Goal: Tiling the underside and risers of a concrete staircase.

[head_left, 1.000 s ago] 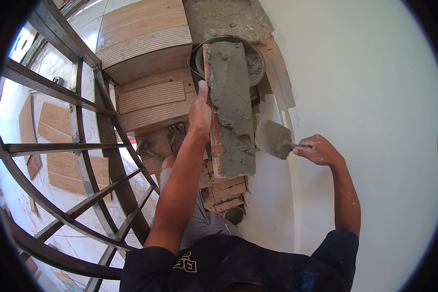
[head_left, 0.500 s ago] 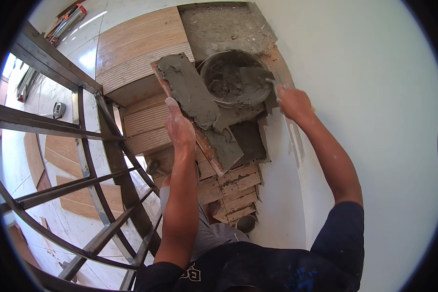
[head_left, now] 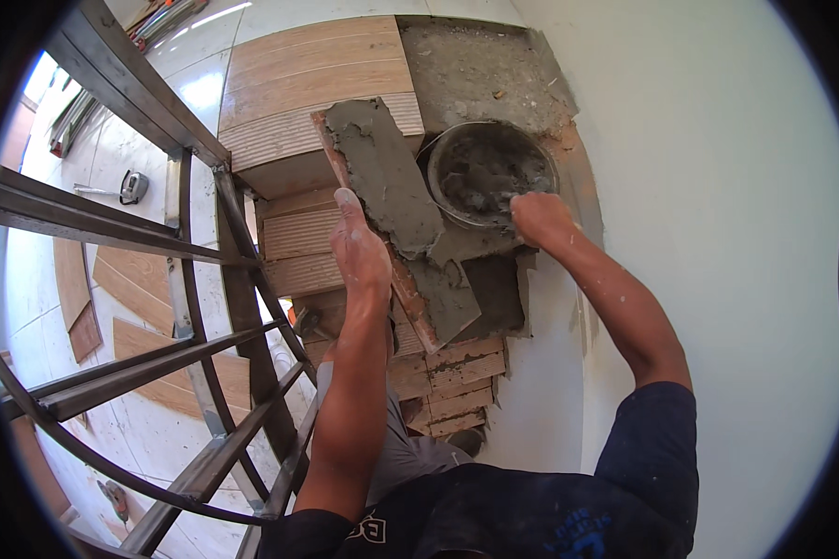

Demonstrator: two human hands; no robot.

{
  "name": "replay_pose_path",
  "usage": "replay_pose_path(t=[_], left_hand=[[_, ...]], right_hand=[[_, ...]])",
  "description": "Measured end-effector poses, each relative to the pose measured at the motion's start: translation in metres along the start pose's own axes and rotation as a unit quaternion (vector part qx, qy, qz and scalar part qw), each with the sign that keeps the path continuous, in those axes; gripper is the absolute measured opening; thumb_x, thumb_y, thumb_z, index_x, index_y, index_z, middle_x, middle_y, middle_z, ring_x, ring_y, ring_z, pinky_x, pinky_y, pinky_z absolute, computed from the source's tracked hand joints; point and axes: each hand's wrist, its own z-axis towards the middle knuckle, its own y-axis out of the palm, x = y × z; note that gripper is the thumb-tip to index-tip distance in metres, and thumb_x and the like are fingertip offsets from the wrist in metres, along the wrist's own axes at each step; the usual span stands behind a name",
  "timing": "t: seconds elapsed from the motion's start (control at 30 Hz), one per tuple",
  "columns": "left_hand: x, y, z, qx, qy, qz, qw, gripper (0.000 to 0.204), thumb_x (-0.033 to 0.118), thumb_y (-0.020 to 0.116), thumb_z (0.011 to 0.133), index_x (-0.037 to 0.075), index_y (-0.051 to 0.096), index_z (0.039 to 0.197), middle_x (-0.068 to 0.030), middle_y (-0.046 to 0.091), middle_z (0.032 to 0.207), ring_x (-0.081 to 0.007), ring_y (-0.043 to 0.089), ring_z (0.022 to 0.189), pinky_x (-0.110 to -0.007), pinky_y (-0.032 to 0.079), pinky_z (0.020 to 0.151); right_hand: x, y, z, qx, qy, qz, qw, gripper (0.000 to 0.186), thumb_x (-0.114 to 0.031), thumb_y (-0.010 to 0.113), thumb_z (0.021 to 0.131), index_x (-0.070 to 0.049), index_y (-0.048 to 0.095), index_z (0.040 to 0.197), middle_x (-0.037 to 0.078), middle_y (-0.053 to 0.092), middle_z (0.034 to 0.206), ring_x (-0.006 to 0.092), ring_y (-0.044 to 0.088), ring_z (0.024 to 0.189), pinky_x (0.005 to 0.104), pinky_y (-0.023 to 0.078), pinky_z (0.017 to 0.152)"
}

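My left hand grips the long edge of a narrow tile, thumb on top. Grey mortar coats its upturned face thickly, ragged along the edges. Slanting across the steps, the tile has its far end beside a round bucket. More wet mortar lies inside the bucket. At the near right rim, my right hand is closed round the handle of a trowel, seen in the earlier frame; its blade is now down in the bucket and barely distinguishable from the mortar.
Wood-look tiles with ribbed edges cover the steps on the left. A bare cement patch lies beyond the bucket. Metal railing runs along my left, with loose tiles and a tape measure on the floor past it. A pale wall stands right.
The trowel blade, seen above the bucket before, has dropped into the mortar as my right hand came down to the near rim. The whole view has shifted slightly; my left hand keeps its grip.
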Motion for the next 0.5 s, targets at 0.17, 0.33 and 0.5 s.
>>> replay_pose_path(t=[0.17,0.33,0.5], left_hand=[[-0.008,0.009,-0.001,0.015,0.027,-0.025,0.999,0.068,0.059,0.039,0.11,-0.001,0.064,0.088,0.0019,0.05,0.072,-0.0118,0.042,0.067,-0.031,0.039,0.063],[-0.018,0.007,-0.005,-0.036,-0.007,-0.012,0.999,0.07,0.059,0.039,0.109,-0.004,0.067,0.101,-0.0012,0.061,0.084,-0.0113,0.047,0.073,-0.03,0.043,0.067],[-0.021,0.011,-0.011,-0.007,-0.017,-0.088,0.996,0.071,0.061,0.039,0.109,-0.004,0.067,0.113,-0.0038,0.065,0.094,-0.0134,0.051,0.078,-0.03,0.046,0.074]], right_hand=[[-0.016,0.001,0.012,-0.02,-0.04,0.082,0.996,0.019,-0.016,0.07,0.08,-0.001,0.073,0.09,0.023,0.073,0.089,0.0407,0.073,0.09,0.0518,0.059,0.078],[0.021,0.006,0.015,-0.013,-0.091,0.171,0.981,0.025,-0.021,0.074,0.08,0.002,0.07,0.088,0.024,0.071,0.089,0.0392,0.071,0.085,0.0483,0.056,0.072],[0.046,0.007,-0.015,-0.021,-0.08,0.396,0.915,0.028,-0.023,0.076,0.084,0.003,0.067,0.089,0.012,0.064,0.075,0.0243,0.064,0.067,0.0376,0.05,0.06]])
